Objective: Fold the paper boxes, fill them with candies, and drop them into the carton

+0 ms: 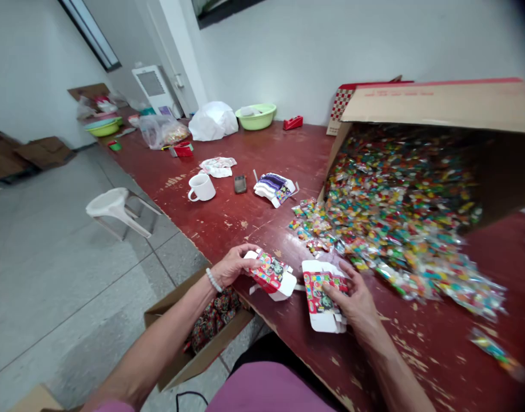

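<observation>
My left hand (237, 264) is closed on a small red printed candy box (269, 273), whose white end flap points toward the table's middle. To its right, my right hand (352, 294) grips several flat candy boxes (322, 297) of the same print, stacked together with white flaps sticking out. Both hands are over the front edge of the red table (228, 223). Just beyond my right hand lie small clear candy packets (314, 223), spilling from a big cardboard carton (434, 103) tipped on its side.
Below the table edge stands an open carton (194, 372) of filled boxes. On the table are a white mug (201, 187), a small dark device (240, 183), a bundle of purple cartons (274, 187) and a green basin (257, 117). A white stool (112, 201) stands left.
</observation>
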The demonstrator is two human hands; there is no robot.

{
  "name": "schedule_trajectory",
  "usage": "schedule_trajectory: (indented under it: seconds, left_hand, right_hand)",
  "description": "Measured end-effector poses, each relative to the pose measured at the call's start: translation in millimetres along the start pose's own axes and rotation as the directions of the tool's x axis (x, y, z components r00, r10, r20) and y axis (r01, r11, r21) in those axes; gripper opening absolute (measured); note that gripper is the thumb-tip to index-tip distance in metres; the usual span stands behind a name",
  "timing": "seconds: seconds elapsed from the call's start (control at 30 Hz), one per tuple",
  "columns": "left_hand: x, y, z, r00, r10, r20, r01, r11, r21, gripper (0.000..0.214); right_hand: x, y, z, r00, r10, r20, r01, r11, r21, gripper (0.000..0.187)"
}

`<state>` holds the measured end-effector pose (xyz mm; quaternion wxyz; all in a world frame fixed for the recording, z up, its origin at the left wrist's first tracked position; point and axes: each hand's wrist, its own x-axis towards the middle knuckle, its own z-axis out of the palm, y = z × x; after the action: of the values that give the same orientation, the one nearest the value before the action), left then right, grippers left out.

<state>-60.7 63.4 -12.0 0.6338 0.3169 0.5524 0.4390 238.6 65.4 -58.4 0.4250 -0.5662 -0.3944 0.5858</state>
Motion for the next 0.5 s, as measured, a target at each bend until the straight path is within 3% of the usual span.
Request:
schedule_trajectory:
  seconds: [0.1,0.23,0.37,0.5]
  left_hand:
    - [0.4,-2.2,-4.7,0.988,0.072,-0.137,-0.079,0.996,-0.047,0.055]
    - [5.1,-7.9,-9.7,0.934,0.182,-0.306,-0.210,0.976,-0.062,0.057]
    - [11.2,-16.0,-12.6,0.847,0.304,-0.436,-0.343,0.939,-0.011,0.057]
    - [20.4,-24.0,-13.3,0.731,0.430,-0.531,-0.449,0.888,0.101,0.055]
  right_hand:
    - [0.7,0.7,-0.6,1.000,0.009,-0.007,-0.009,1.000,-0.027,0.098]
    - [1.1,-1.5,-0.5,1.000,0.009,-0.026,-0.011,0.996,-0.086,0.096]
    - [0.8,-0.2,2.7,0.998,-0.014,-0.065,0.008,0.996,-0.089,0.095]
    - [4.1,4.3,1.4,0.998,-0.022,-0.055,0.019,0.998,-0.061,0.093]
